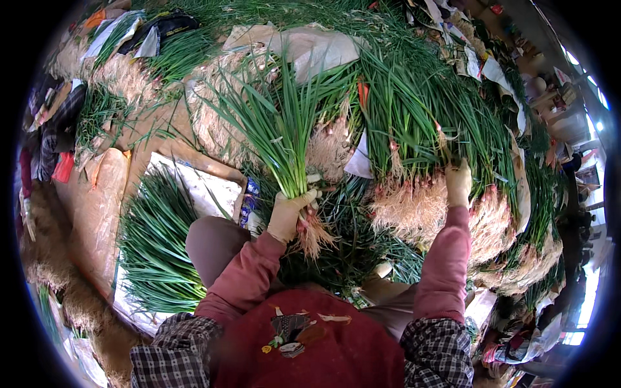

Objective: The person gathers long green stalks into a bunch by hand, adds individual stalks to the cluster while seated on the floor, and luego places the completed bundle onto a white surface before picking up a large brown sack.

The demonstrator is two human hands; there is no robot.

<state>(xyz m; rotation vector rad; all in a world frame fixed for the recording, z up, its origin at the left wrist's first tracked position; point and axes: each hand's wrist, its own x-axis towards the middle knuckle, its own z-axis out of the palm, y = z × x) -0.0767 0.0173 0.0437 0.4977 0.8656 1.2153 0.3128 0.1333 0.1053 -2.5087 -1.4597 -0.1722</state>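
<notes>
My gloved left hand (288, 213) is closed round a bunch of green garlic (292, 145). Its flat leaves fan upward, and pale roots (312, 236) hang below the fist. Farther right, my gloved right hand (458, 183) reaches to the front of a big heap of green garlic (414, 123). Its fingers are curled among the stems and roots, and what they grip is partly hidden. Reddish bulb ends and a thick mat of tan roots (411, 210) face me along the heap's near side.
Left of my knee, a pile of green garlic (158, 249) lies on a white sheet (200, 187). More rooted bunches (119, 77) lie at the far left under bags. A beige sack (317, 48) covers part of the back heap. Loose leaves (336, 258) litter the ground between my legs.
</notes>
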